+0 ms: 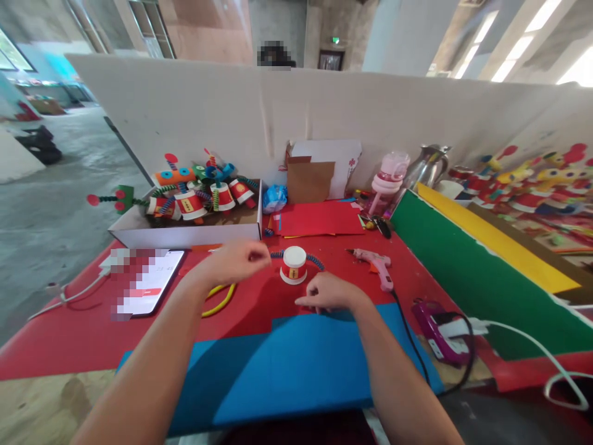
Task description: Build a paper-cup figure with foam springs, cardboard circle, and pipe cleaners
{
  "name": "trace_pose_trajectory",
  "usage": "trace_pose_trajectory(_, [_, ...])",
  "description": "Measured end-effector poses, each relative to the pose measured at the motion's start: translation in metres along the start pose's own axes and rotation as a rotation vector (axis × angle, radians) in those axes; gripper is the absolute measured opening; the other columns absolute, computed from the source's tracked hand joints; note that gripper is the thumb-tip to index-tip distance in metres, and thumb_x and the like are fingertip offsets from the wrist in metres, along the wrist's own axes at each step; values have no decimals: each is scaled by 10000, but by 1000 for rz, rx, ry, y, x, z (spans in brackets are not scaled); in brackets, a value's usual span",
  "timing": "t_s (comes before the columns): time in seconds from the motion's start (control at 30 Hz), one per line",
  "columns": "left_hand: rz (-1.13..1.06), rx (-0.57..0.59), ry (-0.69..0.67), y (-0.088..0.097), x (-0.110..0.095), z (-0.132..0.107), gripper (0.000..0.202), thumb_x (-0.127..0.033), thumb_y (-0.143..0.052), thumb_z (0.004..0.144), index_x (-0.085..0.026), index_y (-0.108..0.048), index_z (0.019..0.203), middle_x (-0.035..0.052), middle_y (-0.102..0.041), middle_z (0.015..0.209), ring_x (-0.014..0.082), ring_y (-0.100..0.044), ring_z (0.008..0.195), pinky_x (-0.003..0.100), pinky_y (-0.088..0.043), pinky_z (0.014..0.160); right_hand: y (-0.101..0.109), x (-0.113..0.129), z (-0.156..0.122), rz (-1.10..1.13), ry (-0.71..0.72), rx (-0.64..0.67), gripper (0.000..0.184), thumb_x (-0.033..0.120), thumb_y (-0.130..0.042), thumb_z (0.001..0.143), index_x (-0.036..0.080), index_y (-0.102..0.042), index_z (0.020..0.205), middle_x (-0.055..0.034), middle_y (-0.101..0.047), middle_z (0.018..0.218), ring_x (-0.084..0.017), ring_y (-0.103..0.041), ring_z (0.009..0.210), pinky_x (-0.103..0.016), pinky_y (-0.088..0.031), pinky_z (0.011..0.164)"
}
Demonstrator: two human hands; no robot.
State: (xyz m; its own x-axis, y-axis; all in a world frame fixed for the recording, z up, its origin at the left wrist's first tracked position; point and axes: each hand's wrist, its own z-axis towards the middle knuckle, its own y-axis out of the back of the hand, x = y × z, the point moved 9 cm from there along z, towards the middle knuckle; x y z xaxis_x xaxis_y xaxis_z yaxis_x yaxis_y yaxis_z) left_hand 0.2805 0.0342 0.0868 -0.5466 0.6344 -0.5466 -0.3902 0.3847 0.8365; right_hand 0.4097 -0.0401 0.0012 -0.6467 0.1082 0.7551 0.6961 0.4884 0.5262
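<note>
An upside-down red and white paper cup [293, 272] with a yellow label stands on the red table covering. From its left side a dark blue coiled strip [277, 254] reaches toward my left hand [238, 261], and another curves out at its right. The fingers of my left hand are curled in beside that left strip; whether they pinch its end is hidden. Just in front of the cup, at the right, is my right hand [330, 292], its index finger stretched out and other fingers bent, with nothing visible in it.
A pink glue gun [377, 267] lies to the right, its cord running past a purple power box [440, 334]. Finished cup figures fill a white box [185, 237] at the back left. A phone [151, 284], a yellow strip [222, 303] and blue foam sheets [278, 371] lie nearer.
</note>
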Motion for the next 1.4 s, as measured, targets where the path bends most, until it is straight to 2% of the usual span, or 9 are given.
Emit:
trace_pose_trajectory(0.07, [-10, 425, -102, -56, -17, -16, 195, -219, -486, 766, -198, -647, 657, -21, -641, 606, 134, -570, 575, 230, -388, 547, 2, -8, 5, -46, -43, -69, 492, 523, -627, 799, 185, -550, 451, 21, -550, 393, -82, -431, 335, -219, -328, 401])
trace_pose_trajectory(0.1, [10, 497, -137, -74, -24, -21, 201, -178, -470, 752, -193, -625, 624, -14, -633, 595, 132, -558, 553, 234, -371, 531, 5, -8, 8, -88, -28, -115, 489, 493, -613, 823, 184, -542, 451, 22, -549, 402, -82, -438, 352, -218, -314, 407])
trace_pose_trajectory(0.23, [215, 285, -66, -102, -25, -14, 200, -165, -447, 789, -197, -632, 721, 49, -686, 741, 196, -614, 664, 274, -396, 576, 18, -1, 16, -347, 54, -347, 437, 403, -599, 867, 183, -572, 490, -9, -620, 520, -106, -504, 471, -238, -264, 445])
trace_pose_trajectory(0.43, [307, -29, -17, -98, -13, 2, 268, -185, -370, 903, -184, -636, 934, 120, -668, 975, 265, -596, 948, 390, -459, 821, 25, 1, 24, -513, -34, -481, 248, 345, -540, 919, 208, -701, 790, -81, -746, 817, -216, -681, 762, -266, -369, 567])
trace_pose_trajectory(0.6, [301, -81, -27, -98, -8, 6, 234, -162, -406, 882, -190, -620, 973, 127, -624, 1076, 287, -527, 1009, 447, -440, 841, 30, -1, 22, -494, -74, -523, 160, 271, -549, 910, 205, -687, 863, -88, -749, 905, -221, -687, 817, -272, -400, 619])
trace_pose_trajectory(0.73, [266, -88, -66, -99, -11, 3, 207, -164, -433, 865, -206, -626, 929, 94, -636, 1047, 261, -537, 983, 409, -432, 829, 32, 12, 11, -300, 128, -461, 204, 289, -610, 862, 196, -656, 685, -15, -684, 654, -156, -614, 611, -239, -374, 546])
trace_pose_trajectory(0.97, [308, -282, 151, -78, 5, -2, 191, -196, -418, 854, -191, -608, 876, 127, -627, 967, 285, -536, 964, 433, -424, 835, 94, 28, -81, -232, 324, -1507, 336, 428, -416, 949, 192, -627, 836, -76, -669, 799, -206, -607, 766, -324, -467, 760])
trace_pose_trajectory(1.17, [269, -266, 189, -83, 13, 0, 246, -218, -447, 825, -184, -574, 1033, 152, -610, 1179, 325, -499, 1105, 490, -393, 892, 71, 31, -24, -583, 256, -1194, 439, 441, -418, 938, 191, -530, 1281, -124, -633, 1249, -307, -470, 1254, -552, -177, 1123])
trace_pose_trajectory(1.4, [196, -186, 105, -95, 2, 6, 304, -220, -452, 826, -182, -541, 1115, 149, -584, 1293, 321, -446, 1235, 499, -383, 925, 61, 12, 2, -564, 163, -1069, 518, 523, -415, 928, 166, -533, 1285, -153, -659, 1210, -294, -574, 1125, -598, -106, 1121])
